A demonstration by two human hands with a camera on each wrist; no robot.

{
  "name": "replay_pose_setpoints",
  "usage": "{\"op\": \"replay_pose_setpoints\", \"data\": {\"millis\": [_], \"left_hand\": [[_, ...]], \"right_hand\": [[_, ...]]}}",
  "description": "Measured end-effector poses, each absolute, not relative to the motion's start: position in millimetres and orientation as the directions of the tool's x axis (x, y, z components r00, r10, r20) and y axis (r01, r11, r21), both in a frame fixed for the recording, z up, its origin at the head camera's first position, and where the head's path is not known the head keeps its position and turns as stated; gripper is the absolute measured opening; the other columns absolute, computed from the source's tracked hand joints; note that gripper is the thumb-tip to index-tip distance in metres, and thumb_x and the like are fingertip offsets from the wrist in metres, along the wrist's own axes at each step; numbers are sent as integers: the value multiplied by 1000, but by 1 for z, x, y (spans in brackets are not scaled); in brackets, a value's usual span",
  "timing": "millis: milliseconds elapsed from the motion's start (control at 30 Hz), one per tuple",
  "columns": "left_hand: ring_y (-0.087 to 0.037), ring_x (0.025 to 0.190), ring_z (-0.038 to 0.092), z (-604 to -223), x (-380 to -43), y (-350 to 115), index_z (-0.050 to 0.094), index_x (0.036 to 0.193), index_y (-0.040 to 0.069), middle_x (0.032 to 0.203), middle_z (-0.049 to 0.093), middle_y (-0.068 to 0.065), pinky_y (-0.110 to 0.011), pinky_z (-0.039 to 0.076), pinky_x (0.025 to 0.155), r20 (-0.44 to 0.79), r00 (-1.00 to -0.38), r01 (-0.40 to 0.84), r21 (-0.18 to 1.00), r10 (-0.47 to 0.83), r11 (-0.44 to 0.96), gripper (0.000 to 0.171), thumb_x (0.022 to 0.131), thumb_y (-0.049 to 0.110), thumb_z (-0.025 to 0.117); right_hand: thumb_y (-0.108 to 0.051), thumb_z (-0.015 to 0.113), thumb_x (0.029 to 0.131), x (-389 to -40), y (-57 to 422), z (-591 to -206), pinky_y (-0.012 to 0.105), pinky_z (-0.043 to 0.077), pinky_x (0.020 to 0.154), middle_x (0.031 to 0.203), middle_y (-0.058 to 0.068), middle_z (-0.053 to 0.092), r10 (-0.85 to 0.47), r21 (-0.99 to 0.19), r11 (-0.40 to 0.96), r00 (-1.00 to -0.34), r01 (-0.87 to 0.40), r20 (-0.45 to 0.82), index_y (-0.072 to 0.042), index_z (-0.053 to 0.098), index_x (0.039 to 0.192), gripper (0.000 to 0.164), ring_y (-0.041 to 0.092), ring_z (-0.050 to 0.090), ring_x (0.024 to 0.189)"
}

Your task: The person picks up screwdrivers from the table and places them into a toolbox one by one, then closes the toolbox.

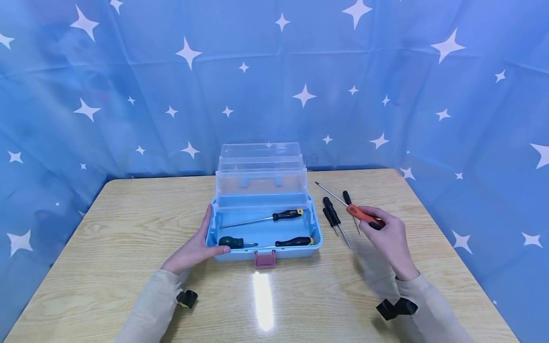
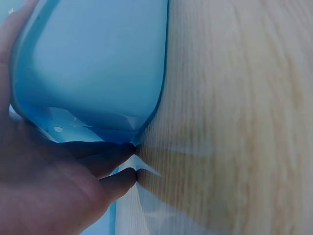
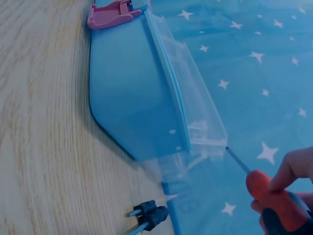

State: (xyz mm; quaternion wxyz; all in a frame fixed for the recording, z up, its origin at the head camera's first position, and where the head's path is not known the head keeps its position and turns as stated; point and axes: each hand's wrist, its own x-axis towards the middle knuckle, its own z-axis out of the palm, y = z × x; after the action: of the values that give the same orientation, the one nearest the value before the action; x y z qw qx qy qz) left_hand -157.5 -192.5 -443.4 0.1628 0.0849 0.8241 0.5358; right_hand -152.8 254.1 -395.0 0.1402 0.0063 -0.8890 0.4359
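At the bottom of the frame, two pale sleeves (image 1: pixel 150 305) enter over a wood-grain table (image 1: pixel 107 262), each with a small black device at the wrist. Left of centre, a left hand (image 1: pixel 195 247) holds the left end of a light-blue toolbox (image 1: pixel 240 257), thumb over its front rim, fingers along the side. The toolbox stands mid-frame, a mauve latch (image 1: pixel 265 260) hanging at its front. Inside, along the front wall, lie a green-handled screwdriver (image 1: pixel 230 242) and a black-and-yellow one (image 1: pixel 293 242). Right of centre, a right hand (image 1: pixel 390 238) grips a red-and-black screwdriver (image 1: pixel 360 214) by the handle, its shaft pointing to the upper left. Between that hand and the toolbox, three black-handled screwdrivers (image 1: pixel 330 209) lie on the table, tips toward the bottom. Farther back inside the toolbox rests another black-and-yellow screwdriver (image 1: pixel 287 215). Behind rises the open, clear lid (image 1: pixel 261 164). A blue curtain (image 1: pixel 240 85) with white stars fills the upper frame.
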Motion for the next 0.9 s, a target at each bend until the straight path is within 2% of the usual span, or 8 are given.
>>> {"op": "replay_pose_setpoints", "data": {"millis": [300, 533, 700, 900], "left_hand": [[-42, 143, -7, -446, -158, -193, -19, 151, 36, 160, -14, -11, -70, 8, 104, -178, -933, -35, 911, 314, 412, 115, 83, 31, 74], [-41, 143, -8, -449, -160, -193, -20, 151, 34, 159, -16, -10, -69, 6, 105, -167, -933, -32, 921, 318, 389, 115, 84, 30, 74], [-42, 143, -7, -448, -161, -194, -20, 151, 32, 159, -16, -12, -69, 7, 106, -159, -933, -23, 922, 323, 387, 117, 83, 29, 75], [-43, 142, -7, -446, -159, -192, -19, 152, 29, 159, -14, -14, -67, 7, 106, -155, -933, -14, 917, 324, 398, 118, 82, 27, 77]], "right_hand": [[-5, 64, 86, -149, 249, -385, 25, 38, 44, 102, 16, 66, 101, -797, 590, -968, -129, 231, -5, 69, 118, 33, 13, 49, 55], [-6, 64, 87, -148, 243, -378, 26, 40, 48, 99, 14, 65, 59, -812, 569, -979, -130, 197, -5, 68, 119, 33, 16, 51, 60], [-2, 61, 87, -148, 239, -379, 26, 40, 50, 111, 15, 64, 10, -812, 561, -979, -164, 205, -6, 67, 121, 35, 18, 51, 71], [0, 64, 86, -147, 233, -382, 25, 41, 50, 119, 17, 62, -50, -826, 522, -974, -212, 219, -5, 67, 121, 37, 17, 51, 70]]}}
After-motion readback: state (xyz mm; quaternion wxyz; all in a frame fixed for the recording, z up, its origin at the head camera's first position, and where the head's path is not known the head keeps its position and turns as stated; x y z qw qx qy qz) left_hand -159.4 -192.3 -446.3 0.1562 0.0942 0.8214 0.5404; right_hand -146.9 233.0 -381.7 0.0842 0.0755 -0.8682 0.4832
